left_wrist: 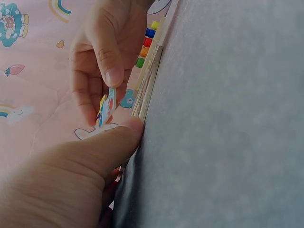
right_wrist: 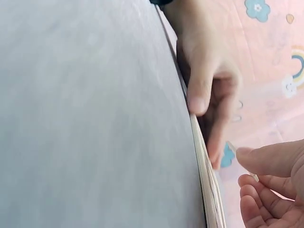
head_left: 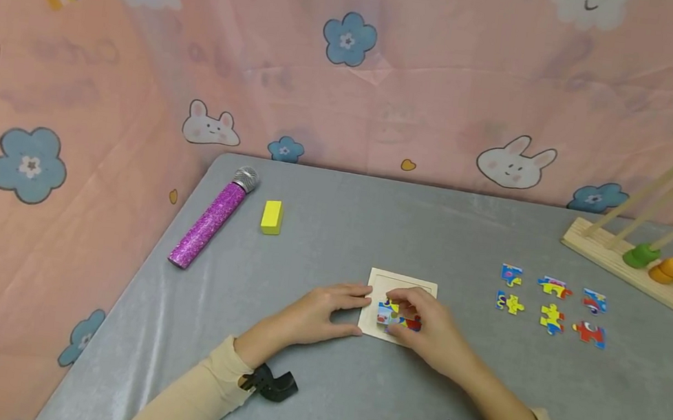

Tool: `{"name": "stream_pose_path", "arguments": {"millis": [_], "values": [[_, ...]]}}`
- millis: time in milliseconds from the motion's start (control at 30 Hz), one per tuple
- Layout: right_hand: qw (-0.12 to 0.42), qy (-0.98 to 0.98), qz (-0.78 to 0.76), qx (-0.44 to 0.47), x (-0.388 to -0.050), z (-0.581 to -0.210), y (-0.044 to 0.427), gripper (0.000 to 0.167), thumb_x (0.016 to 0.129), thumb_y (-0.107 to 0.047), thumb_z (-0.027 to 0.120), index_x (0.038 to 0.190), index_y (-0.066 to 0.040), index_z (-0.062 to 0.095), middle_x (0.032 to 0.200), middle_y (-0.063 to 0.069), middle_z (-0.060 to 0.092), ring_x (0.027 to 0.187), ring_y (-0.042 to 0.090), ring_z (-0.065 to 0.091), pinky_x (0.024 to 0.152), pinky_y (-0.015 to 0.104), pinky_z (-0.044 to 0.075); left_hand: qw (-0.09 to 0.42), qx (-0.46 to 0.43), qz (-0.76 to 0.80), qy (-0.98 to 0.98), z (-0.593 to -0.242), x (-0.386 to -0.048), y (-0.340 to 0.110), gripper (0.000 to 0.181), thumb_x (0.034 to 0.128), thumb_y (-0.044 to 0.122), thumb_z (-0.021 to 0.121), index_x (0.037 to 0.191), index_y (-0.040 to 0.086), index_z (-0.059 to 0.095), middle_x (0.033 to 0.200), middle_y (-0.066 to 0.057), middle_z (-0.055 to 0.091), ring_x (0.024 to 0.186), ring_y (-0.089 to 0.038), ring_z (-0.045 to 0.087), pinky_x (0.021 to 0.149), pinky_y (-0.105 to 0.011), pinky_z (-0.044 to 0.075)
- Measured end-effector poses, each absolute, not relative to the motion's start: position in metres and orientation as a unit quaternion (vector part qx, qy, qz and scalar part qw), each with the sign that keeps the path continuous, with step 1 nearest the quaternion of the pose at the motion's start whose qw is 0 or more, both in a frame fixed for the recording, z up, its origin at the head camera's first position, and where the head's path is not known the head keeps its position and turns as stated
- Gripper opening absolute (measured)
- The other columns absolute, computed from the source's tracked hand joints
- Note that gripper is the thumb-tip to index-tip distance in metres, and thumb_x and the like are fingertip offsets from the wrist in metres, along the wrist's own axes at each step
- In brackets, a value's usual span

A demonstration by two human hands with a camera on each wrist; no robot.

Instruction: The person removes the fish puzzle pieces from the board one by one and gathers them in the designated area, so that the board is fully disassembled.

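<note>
A pale wooden puzzle board (head_left: 381, 281) with a shallow frame lies on the grey table. My left hand (head_left: 325, 310) rests at its left side, fingers extended, thumb touching the near edge. Above the board, my right hand (head_left: 432, 328) pinches a colourful jigsaw puzzle piece (left_wrist: 112, 100) between thumb and fingers. In the left wrist view the piece stands tilted, clear of the board. Whether the bright piece part (head_left: 387, 313) left of my right fingers is joined to it, I cannot tell. The right wrist view shows only its thin edge.
Several loose jigsaw pieces (head_left: 551, 318) lie in two rows to the right. Behind them stands a wooden peg rack (head_left: 617, 259) with coloured beads. A purple glitter microphone (head_left: 210, 223) and a yellow block (head_left: 271, 217) lie at the left. A pink patterned cloth (head_left: 385, 111) hangs behind.
</note>
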State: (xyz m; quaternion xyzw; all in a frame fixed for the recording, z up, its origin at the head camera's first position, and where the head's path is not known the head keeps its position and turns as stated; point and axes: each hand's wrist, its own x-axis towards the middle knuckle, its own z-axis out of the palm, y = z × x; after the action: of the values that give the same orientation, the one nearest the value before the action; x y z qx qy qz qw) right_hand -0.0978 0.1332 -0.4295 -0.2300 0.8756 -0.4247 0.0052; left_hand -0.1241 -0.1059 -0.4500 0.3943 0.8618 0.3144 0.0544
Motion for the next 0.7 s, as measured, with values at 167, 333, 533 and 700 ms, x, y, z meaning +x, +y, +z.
{"name": "stream_pose_path", "arguments": {"millis": [167,333,533,700], "values": [[0.018,0.881,-0.427,-0.2,-0.096,-0.43,0.154,0.04,0.079,-0.006,0.074,0.117,-0.004,0.061,0.108,0.004,0.063,0.093,0.016,0.059,0.083,0.029,0.052,0.057,0.392,0.307,0.865,-0.449,-0.124,-0.105,0.052,0.085,0.029,0.072,0.13,0.006,0.058,0.142,-0.004,0.05,0.135,-0.018,0.042,0.11,-0.032,0.037],[0.018,0.898,-0.401,-0.178,-0.095,-0.431,0.179,0.041,0.081,-0.007,0.074,0.119,-0.004,0.06,0.113,0.006,0.063,0.095,0.013,0.056,0.084,0.019,0.048,0.068,0.386,0.308,0.867,-0.45,-0.124,-0.105,0.054,0.0856,0.029,0.071,0.132,0.006,0.056,0.144,-0.004,0.047,0.136,-0.019,0.04,0.11,-0.033,0.037],[0.004,0.905,-0.393,-0.163,-0.092,-0.429,0.212,0.041,0.083,-0.009,0.073,0.121,-0.003,0.059,0.114,0.011,0.062,0.094,-0.001,0.05,0.082,0.006,0.042,0.065,0.387,0.311,0.866,-0.451,-0.124,-0.106,0.053,0.0848,0.028,0.072,0.131,0.005,0.057,0.144,-0.004,0.048,0.136,-0.019,0.041,0.109,-0.032,0.038],[-0.011,0.896,-0.407,-0.178,-0.09,-0.431,0.24,0.04,0.081,-0.007,0.073,0.119,-0.002,0.06,0.112,0.001,0.062,0.093,-0.012,0.049,0.081,0.0,0.04,0.065,0.387,0.309,0.867,-0.45,-0.124,-0.105,0.054,0.0844,0.028,0.072,0.131,0.005,0.057,0.144,-0.004,0.048,0.136,-0.018,0.041,0.109,-0.031,0.038]]}}
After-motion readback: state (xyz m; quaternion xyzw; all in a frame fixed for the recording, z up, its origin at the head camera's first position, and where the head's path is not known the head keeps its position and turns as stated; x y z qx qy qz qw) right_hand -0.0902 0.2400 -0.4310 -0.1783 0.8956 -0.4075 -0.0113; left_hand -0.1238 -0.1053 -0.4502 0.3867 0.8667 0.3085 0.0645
